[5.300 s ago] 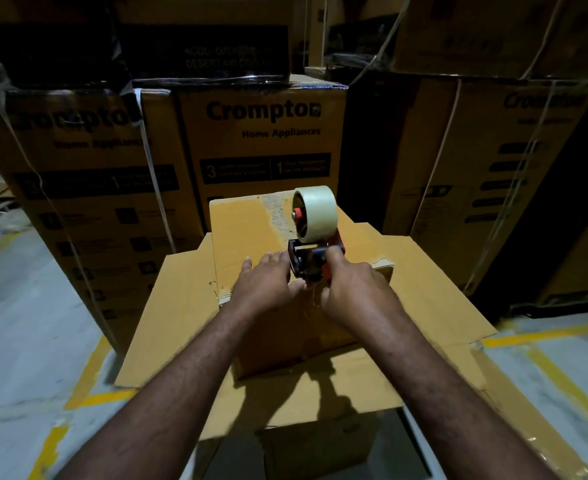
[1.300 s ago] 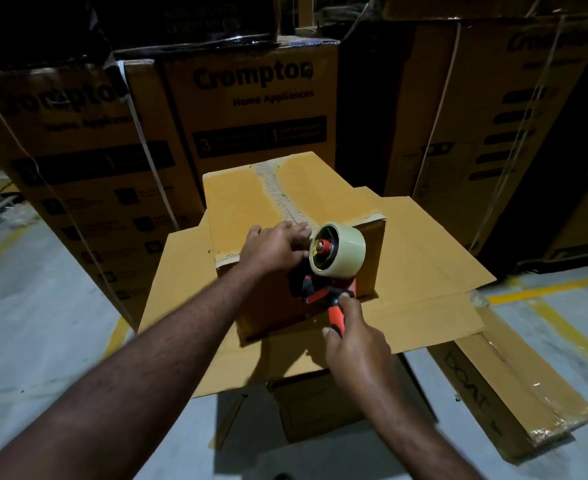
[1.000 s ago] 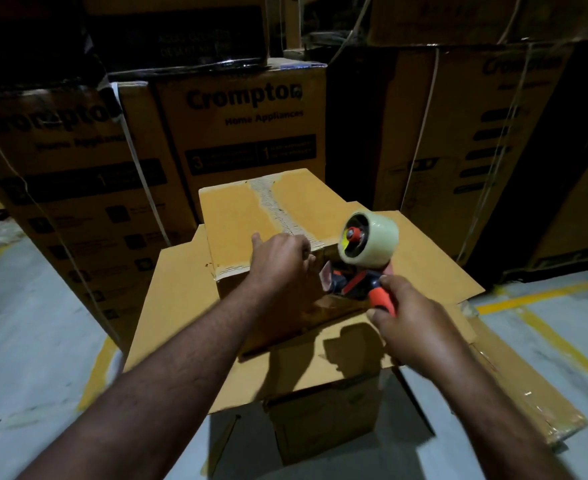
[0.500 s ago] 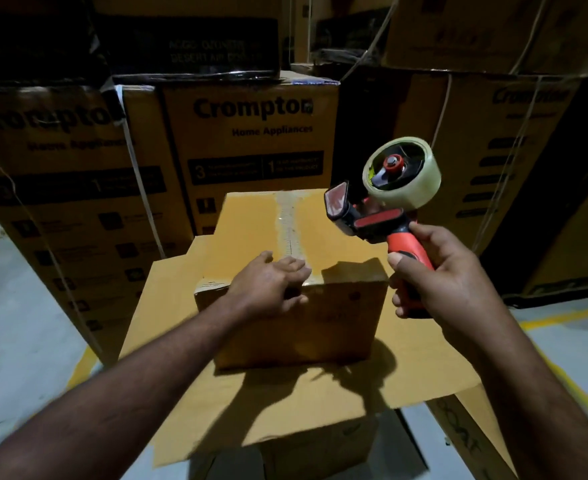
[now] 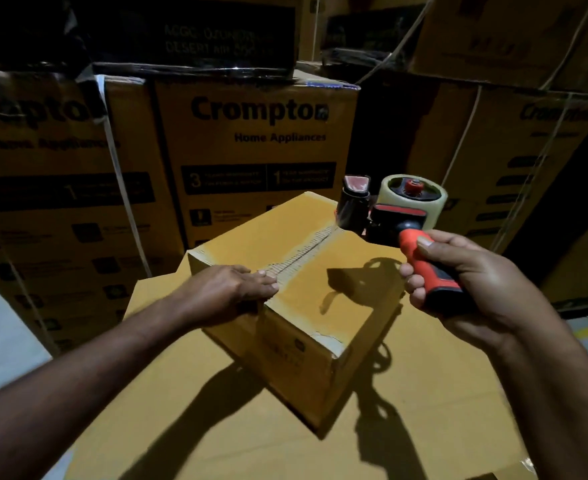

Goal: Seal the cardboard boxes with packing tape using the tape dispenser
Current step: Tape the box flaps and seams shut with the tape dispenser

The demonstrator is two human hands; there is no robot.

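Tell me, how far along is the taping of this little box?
Done, apparently: a pale strip that looks like tape runs along the top seam of the box. In hand: the left hand rests on the box top, and the right hand grips the tape dispenser, held clear of the box. Left: the underside is hidden, so other seams may need tape.

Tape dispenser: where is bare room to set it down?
Bare: the small box top right of its seam; the flat cardboard sheet before the box, between the forearms. Crowded: left hand on the box's near-left corner; Crompton cartons behind.
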